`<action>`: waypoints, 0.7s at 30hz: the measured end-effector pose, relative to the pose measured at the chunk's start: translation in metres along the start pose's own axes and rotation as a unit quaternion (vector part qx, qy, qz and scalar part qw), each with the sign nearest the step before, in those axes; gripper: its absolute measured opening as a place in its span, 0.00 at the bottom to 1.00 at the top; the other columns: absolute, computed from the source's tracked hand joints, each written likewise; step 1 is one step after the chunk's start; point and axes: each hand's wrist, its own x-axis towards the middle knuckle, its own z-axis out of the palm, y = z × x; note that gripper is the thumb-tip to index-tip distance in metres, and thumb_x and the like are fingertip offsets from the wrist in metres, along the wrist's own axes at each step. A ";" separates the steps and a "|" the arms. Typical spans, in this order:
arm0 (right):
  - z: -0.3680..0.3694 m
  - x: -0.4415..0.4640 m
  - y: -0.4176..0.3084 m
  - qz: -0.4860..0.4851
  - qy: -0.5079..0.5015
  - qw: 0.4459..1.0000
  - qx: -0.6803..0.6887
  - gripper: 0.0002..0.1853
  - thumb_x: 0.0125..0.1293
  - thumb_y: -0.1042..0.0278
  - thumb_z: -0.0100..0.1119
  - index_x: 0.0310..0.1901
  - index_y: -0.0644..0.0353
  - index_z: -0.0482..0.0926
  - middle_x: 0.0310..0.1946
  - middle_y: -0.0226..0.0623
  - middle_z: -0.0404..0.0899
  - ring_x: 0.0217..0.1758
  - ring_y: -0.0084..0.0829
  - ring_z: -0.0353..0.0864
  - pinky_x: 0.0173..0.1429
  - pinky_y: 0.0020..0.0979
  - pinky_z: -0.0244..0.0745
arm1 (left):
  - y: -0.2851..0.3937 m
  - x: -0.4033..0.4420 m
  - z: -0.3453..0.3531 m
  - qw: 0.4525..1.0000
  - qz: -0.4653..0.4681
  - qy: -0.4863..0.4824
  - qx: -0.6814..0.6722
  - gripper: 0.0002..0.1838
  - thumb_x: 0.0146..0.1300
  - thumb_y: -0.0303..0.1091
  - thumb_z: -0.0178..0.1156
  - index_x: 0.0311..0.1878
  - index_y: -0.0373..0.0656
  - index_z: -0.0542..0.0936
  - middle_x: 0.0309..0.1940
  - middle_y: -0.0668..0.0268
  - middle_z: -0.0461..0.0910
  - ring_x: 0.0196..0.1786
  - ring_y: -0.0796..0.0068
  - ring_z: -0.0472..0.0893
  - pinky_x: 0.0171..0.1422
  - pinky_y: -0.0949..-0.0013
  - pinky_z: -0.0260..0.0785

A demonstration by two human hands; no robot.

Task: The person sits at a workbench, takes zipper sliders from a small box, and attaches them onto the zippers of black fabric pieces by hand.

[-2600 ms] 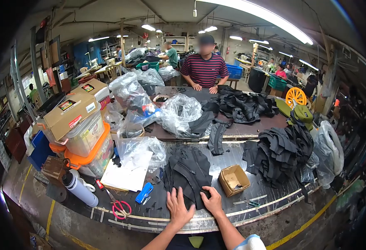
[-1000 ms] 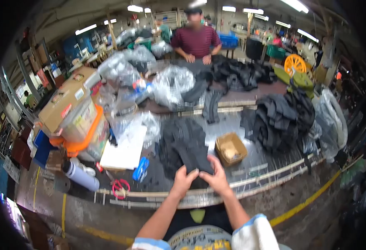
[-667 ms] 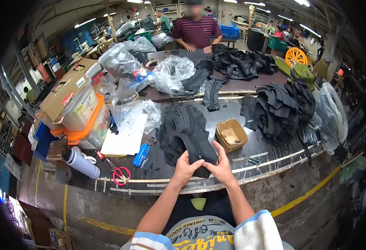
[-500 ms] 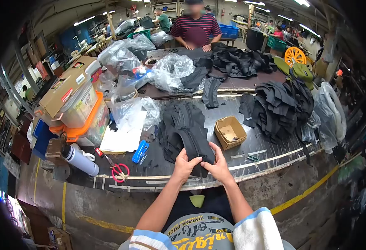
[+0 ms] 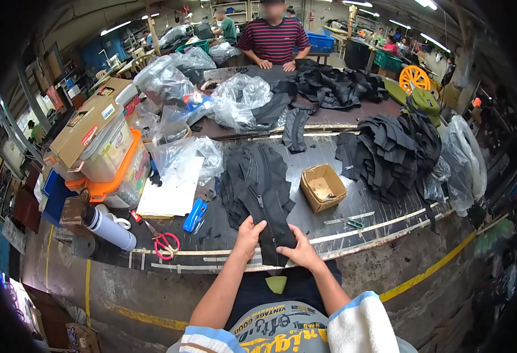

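Note:
A black fabric strip with a zipper (image 5: 273, 226) lies between my hands at the table's front edge, its lower end hanging toward me. My left hand (image 5: 248, 236) grips its left side, thumb on top. On the other side my right hand (image 5: 301, 250) pinches the right edge, thumb also on top. The strip's far end rests on a pile of similar black zippered pieces (image 5: 252, 167). Right of that pile stands a small open cardboard box (image 5: 323, 188) with small bits inside.
A blue stapler (image 5: 195, 216), pink-handled scissors (image 5: 167, 245), a bottle (image 5: 111, 229) and white paper (image 5: 170, 191) lie on the left. A large heap of black pieces (image 5: 388, 156) sits right. A person (image 5: 275, 41) stands across the table. Plastic bins (image 5: 111, 153) are stacked far left.
Both hands have moved slightly down toward me, and the strip now lies flatter and straighter, with more of its zipper showing. The whole view has shifted a little.

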 end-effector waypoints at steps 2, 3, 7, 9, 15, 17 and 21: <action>-0.004 0.009 -0.020 -0.094 0.053 0.982 -0.154 0.47 0.59 0.75 0.76 0.79 0.63 0.62 0.61 0.46 0.81 0.57 0.34 0.82 0.63 0.33 0.78 | 0.000 0.002 -0.002 0.999 -0.006 0.006 0.032 0.19 0.76 0.25 0.60 0.68 0.38 0.77 0.54 0.60 0.87 0.49 0.73 0.87 0.53 0.72 0.81; -0.011 0.011 -0.046 -0.152 0.092 0.945 -0.276 0.48 0.59 0.74 0.78 0.80 0.62 0.62 0.58 0.43 0.82 0.53 0.32 0.83 0.58 0.31 0.80 | -0.001 0.001 -0.001 0.999 -0.006 0.012 0.051 0.19 0.77 0.25 0.58 0.68 0.39 0.77 0.54 0.60 0.87 0.48 0.73 0.87 0.52 0.72 0.81; -0.064 0.052 -0.146 -0.082 -0.039 0.986 -0.139 0.48 0.62 0.70 0.79 0.81 0.61 0.62 0.44 0.37 0.87 0.39 0.26 0.83 0.41 0.26 0.78 | -0.005 0.005 -0.011 0.999 -0.025 0.004 0.036 0.18 0.77 0.24 0.57 0.67 0.40 0.77 0.53 0.62 0.87 0.45 0.75 0.86 0.49 0.74 0.80; -0.104 0.077 -0.178 -0.143 -0.048 0.975 -0.164 0.44 0.65 0.68 0.76 0.80 0.62 0.63 0.31 0.32 0.86 0.27 0.24 0.79 0.32 0.26 0.74 | -0.010 0.005 -0.019 0.999 -0.036 0.005 0.030 0.18 0.77 0.24 0.57 0.67 0.40 0.77 0.54 0.62 0.86 0.45 0.75 0.86 0.49 0.74 0.79; -0.217 0.187 -0.256 -0.045 0.300 0.863 -0.405 0.42 0.65 0.64 0.68 0.80 0.63 0.65 0.39 0.45 0.88 0.27 0.33 0.83 0.33 0.34 0.80 | -0.027 -0.011 -0.008 0.990 0.114 0.024 0.077 0.22 0.75 0.23 0.57 0.70 0.39 0.73 0.46 0.65 0.81 0.34 0.83 0.75 0.36 0.80 0.67; -0.214 0.248 -0.210 -0.128 0.208 0.807 -0.538 0.40 0.64 0.69 0.63 0.79 0.60 0.65 0.44 0.53 0.88 0.31 0.36 0.86 0.35 0.37 0.82 | -0.032 -0.011 0.004 0.974 0.206 0.046 0.078 0.25 0.74 0.22 0.58 0.73 0.38 0.72 0.44 0.66 0.79 0.32 0.83 0.72 0.35 0.80 0.65; -0.101 0.277 -0.256 0.133 -0.192 0.835 -0.499 0.40 0.60 0.75 0.60 0.77 0.65 0.64 0.44 0.53 0.88 0.32 0.42 0.87 0.34 0.39 0.81 | -0.019 -0.032 0.014 0.941 0.208 0.106 0.244 0.28 0.70 0.21 0.59 0.73 0.38 0.74 0.44 0.65 0.76 0.32 0.79 0.70 0.35 0.78 0.64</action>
